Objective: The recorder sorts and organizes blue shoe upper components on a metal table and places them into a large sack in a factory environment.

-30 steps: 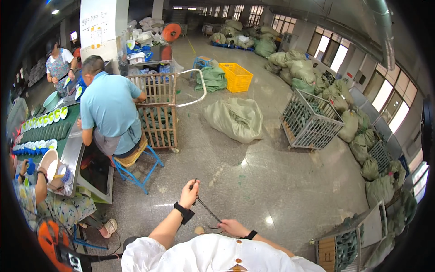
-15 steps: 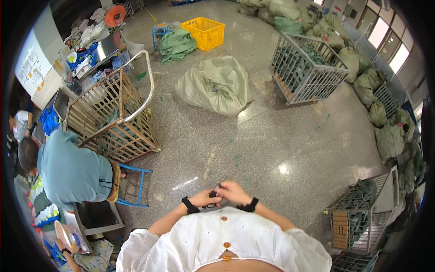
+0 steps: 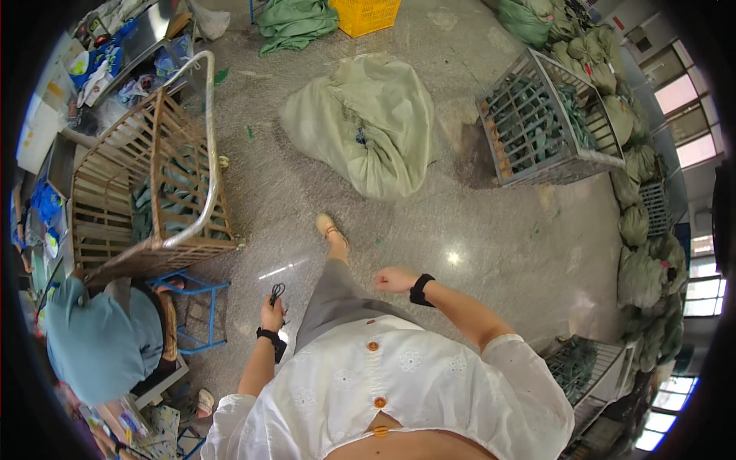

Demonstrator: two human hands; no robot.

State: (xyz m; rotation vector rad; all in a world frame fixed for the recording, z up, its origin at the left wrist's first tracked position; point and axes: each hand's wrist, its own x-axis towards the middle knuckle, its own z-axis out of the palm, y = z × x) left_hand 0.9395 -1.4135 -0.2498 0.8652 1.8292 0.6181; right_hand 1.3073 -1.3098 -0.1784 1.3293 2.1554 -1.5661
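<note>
My left hand (image 3: 272,314) is closed on a small thin black looped thing (image 3: 277,292), whose loops stick up past the fingers; its exact kind is unclear. In front of my body, my right hand (image 3: 395,279) is loosely curled, with nothing seen in it. Both wrists wear black bands. Ahead on the floor lies a large pale green sack (image 3: 360,126), its slack mouth gathered around a dark, bluish spot. My foot in a beige shoe (image 3: 328,225) is stepping forward, short of the sack. Neither hand touches it.
At left stands a rusty slatted cart (image 3: 157,180) with green pieces inside, beside a blue stool frame (image 3: 203,310) and a seated person in teal. A grey metal cage (image 3: 537,123) stands right, backed by stacked sacks (image 3: 640,276). A yellow crate (image 3: 366,15) is far ahead.
My hands, together before, are now apart, the black looped thing in the left. I have moved toward the sack; a leg has come into view and the crate has slid up out of sight partly.
</note>
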